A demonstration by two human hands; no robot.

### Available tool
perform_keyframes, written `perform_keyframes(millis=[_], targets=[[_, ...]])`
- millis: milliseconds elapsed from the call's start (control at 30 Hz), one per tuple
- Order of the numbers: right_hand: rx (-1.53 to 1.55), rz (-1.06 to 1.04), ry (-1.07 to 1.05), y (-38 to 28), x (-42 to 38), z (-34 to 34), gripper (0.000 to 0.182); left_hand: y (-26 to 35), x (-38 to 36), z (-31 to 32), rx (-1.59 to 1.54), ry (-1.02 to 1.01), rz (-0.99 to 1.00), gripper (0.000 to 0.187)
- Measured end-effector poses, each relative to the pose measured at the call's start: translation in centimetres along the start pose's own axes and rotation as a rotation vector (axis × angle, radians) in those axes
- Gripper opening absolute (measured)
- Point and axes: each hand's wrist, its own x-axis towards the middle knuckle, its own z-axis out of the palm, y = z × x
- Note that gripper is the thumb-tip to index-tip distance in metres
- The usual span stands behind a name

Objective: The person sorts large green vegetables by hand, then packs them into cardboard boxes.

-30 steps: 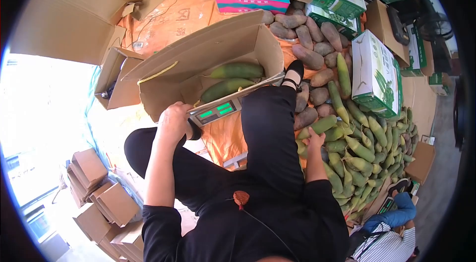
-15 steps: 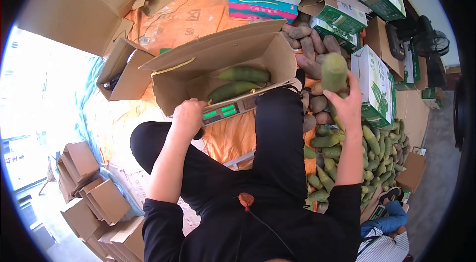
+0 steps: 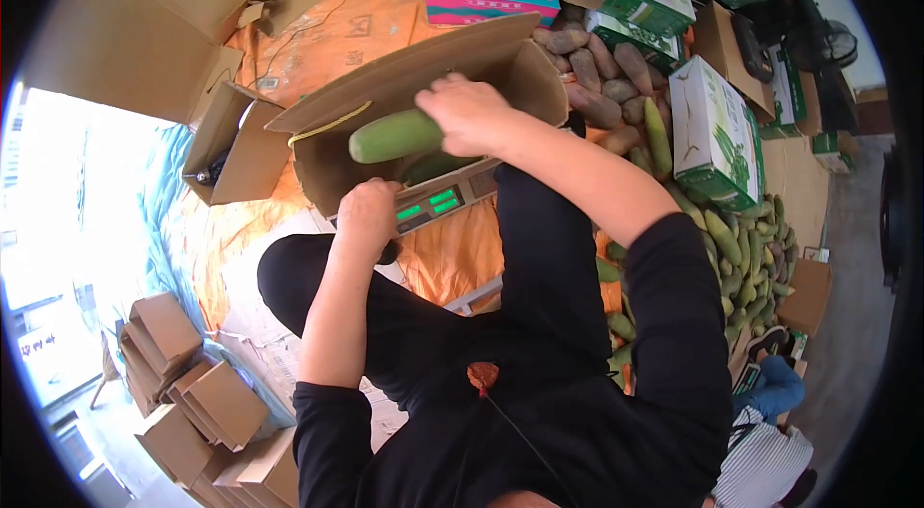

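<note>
My right hand [image 3: 467, 114] is closed around one end of a green radish [image 3: 393, 139], which it holds over an open cardboard box [image 3: 318, 162]. Below it, part of another green radish [image 3: 435, 166] shows inside the box; my right hand and the held radish cover the rest of the interior. The fingers of my left hand [image 3: 367, 212] are bent over the near rim of the box at its left part. Right beside that hand is a scale [image 3: 431, 208] with lit green displays, at the near side of the box. A yellow rope handle [image 3: 332, 121] hangs on the box's far wall.
A pile of green radishes [image 3: 746, 263] lies on the right, with darker reddish roots [image 3: 597, 75] beyond the box. Printed gift boxes [image 3: 717, 133] stand at the right and back. Folded cartons [image 3: 217, 402] are stacked at lower left. Another person [image 3: 765, 450] sits at lower right.
My right hand has carried the green radish leftward from above the pile to over the box. My left hand stays on the box rim. The view has shifted slightly.
</note>
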Motion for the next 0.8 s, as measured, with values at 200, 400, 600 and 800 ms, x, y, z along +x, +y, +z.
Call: perform_keyframes(millis=[200, 400, 600, 800], targets=[[0.286, -0.018, 0.071, 0.3, 0.8, 1.6, 0.049, -0.3, 0.4, 0.5, -0.043, 0.039, 0.032, 0.024], [0.880, 0.092, 0.390, 5.8, -8.9, -3.2, 0.041, -0.5, 0.7, 0.5, -0.028, 0.064, 0.033, 0.024], [0.665, 0.629, 0.612, 15.0, -21.5, 6.3, 0.030, -0.3, 0.9, 0.4, -0.065, 0.020, 0.034, 0.025], [0.444, 1.174, 0.256, 16.0, -32.2, 22.9, 0.022, 0.7, 0.7, -0.3, -0.084, 0.012, -0.007, 0.024]])
